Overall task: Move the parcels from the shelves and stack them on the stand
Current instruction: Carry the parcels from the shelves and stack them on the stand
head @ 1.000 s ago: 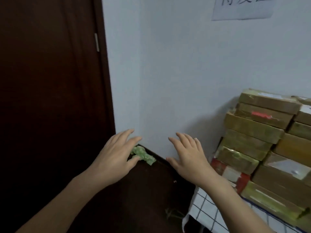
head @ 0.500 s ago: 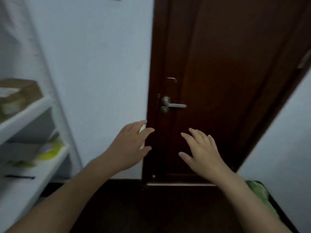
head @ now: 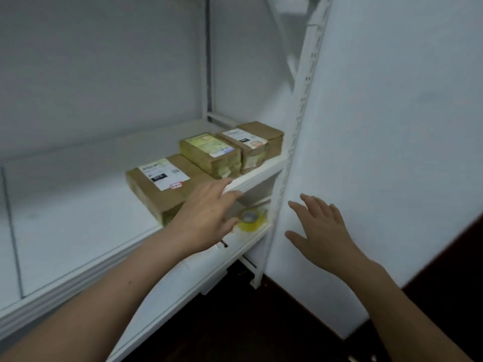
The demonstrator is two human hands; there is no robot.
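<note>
Centre frame: left hand point(head: 206, 215), right hand point(head: 321, 233), grips apart, empty; risks knocking nearest parcel point(head: 156, 190) off shelf point(head: 65, 231) through hasty reach.

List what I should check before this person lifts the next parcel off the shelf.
1. Hands free: left hand and right hand are open and hold nothing: ok.
2. Stock to move: four parcels lie in a row on the shelf: ok.
3. Access: the nearest parcel lies at the shelf's front edge by the left hand, with nothing on top of it: ok.
4. Two-handed grip ready: the right hand is off to the side, in front of the wall: not ok.
5. Room on the stand: not in view: cannot tell.
</note>
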